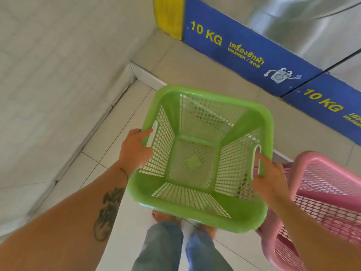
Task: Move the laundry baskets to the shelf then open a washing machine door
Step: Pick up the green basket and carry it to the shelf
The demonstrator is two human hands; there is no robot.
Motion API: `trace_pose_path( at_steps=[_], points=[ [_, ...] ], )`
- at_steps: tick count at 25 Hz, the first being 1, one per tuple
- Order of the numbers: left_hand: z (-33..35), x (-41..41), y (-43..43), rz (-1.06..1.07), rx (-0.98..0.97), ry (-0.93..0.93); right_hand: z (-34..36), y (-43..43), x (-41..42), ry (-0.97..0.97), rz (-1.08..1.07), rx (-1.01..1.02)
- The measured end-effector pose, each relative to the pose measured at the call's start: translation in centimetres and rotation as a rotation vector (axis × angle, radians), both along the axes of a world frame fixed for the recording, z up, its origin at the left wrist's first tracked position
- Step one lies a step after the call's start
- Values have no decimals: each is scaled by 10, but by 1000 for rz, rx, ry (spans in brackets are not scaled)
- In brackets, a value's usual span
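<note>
An empty green mesh laundry basket [230, 103] fills the middle of the head view, held off the tiled floor. My left hand [134, 149] grips its left rim at the handle slot. On the opposite side, my right hand [268, 179] has its fingers hooked through the right handle slot. A pink mesh laundry basket [328, 184] stands on the floor at the right, partly behind my right arm. Stainless washing machines [304, 24] on blue "10 KG" base panels line the top right; no door shows.
A white tiled wall [58, 75] runs along the left and meets the floor in a corner ahead. A raised tiled step [195, 65] carries the machines. My bare feet and jeans [166, 243] are below the green basket.
</note>
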State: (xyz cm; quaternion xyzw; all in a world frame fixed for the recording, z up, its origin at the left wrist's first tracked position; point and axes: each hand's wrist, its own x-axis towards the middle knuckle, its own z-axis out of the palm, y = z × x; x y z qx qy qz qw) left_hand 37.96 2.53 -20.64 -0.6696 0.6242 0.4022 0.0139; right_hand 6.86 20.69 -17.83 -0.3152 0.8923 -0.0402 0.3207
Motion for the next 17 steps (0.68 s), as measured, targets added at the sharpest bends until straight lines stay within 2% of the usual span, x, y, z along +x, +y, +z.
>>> trace_pose_path(
  at_steps=[5, 9, 17],
  points=[
    [88, 65, 14, 277, -195, 39, 88, -61, 28, 105, 227, -178],
    [175, 116, 76, 484, -346, -19, 154, -77, 67, 97, 436, -290],
    [316, 157, 331, 1054, -536, -136, 268, -24, 155, -18, 955, -552]
  ],
)
